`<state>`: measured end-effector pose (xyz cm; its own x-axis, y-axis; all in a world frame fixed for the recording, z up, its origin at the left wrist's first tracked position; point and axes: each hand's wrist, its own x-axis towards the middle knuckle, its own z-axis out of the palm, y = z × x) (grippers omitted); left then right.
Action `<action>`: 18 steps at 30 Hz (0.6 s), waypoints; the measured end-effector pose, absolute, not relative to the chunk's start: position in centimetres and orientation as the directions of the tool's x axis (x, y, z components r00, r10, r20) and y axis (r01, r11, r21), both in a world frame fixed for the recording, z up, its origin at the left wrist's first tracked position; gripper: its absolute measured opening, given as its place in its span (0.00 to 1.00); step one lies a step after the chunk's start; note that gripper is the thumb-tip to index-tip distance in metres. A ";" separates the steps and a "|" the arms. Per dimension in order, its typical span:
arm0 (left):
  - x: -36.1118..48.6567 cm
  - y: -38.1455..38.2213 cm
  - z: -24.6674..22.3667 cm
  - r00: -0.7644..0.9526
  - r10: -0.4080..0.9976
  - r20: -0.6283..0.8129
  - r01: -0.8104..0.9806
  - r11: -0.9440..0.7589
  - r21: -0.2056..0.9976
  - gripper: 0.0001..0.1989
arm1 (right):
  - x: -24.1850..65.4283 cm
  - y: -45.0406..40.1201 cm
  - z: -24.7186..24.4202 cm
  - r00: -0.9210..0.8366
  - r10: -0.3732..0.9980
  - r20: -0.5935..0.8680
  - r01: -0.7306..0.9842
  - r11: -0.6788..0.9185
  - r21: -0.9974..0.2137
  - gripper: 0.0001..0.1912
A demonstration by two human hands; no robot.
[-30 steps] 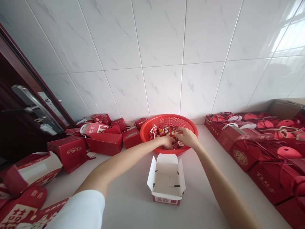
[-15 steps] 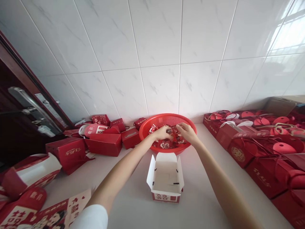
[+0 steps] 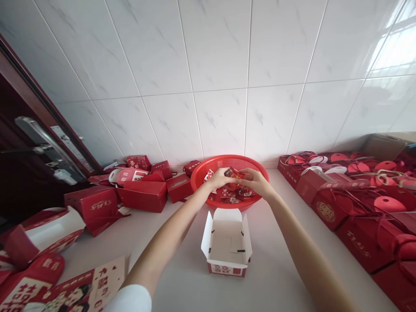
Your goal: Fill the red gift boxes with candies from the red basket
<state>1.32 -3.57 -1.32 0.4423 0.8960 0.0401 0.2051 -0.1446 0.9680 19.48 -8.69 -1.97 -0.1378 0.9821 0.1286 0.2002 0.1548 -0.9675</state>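
Both hands are over a red plastic basket (image 3: 199, 173) that holds several wrapped candies (image 3: 225, 194). My left hand (image 3: 219, 178) pinches shiny red and dark candy packets at its fingertips. My right hand (image 3: 258, 183) has its fingers closed on a red wrapped candy (image 3: 236, 177) between the two hands. Fingers partly hide how many packets each hand has. In front of the basket stands an open box (image 3: 227, 242), white inside and red outside, with its flaps up. Black marks or slots show on its inner walls.
Folded red boxes (image 3: 143, 196) lie to the left, beside a door with a metal handle (image 3: 42, 134). A printed flat card or bag (image 3: 97, 281) lies at the lower left. Rows of red gift boxes with cords (image 3: 357, 234) fill the right side. A tiled wall (image 3: 221, 121) rises behind.
My hands have lifted slightly out of the candies and come closer together. Red packets now show between the fingertips. The open box has stayed in place.
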 end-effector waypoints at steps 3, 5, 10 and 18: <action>1.3 -3.4 -1.6 0.482 0.874 0.055 0.211 -0.177 0.961 0.21 | 19.4 -8.4 -2.2 -0.129 0.981 0.144 0.167 0.165 -0.972 0.11; 1.2 -3.4 -1.7 0.512 0.857 0.057 0.218 -0.194 0.956 0.22 | 19.4 -8.1 -2.4 -0.109 0.980 0.165 0.168 0.182 -0.969 0.09; 1.2 -4.0 -1.0 0.528 0.848 0.040 0.212 -0.177 0.961 0.23 | 19.4 -7.6 -2.9 -0.051 0.979 0.197 0.183 0.203 -0.962 0.08; 1.5 -4.2 -0.4 0.375 0.922 -0.096 0.057 0.080 0.995 0.15 | 19.4 -7.5 -3.1 0.021 0.977 0.212 0.178 0.205 -0.963 0.11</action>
<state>1.55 -4.20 -0.35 0.3753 0.9220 -0.0957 0.0566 0.0803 0.9952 19.41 -7.49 -3.07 0.0215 0.9770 0.2119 0.1777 0.2049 -0.9625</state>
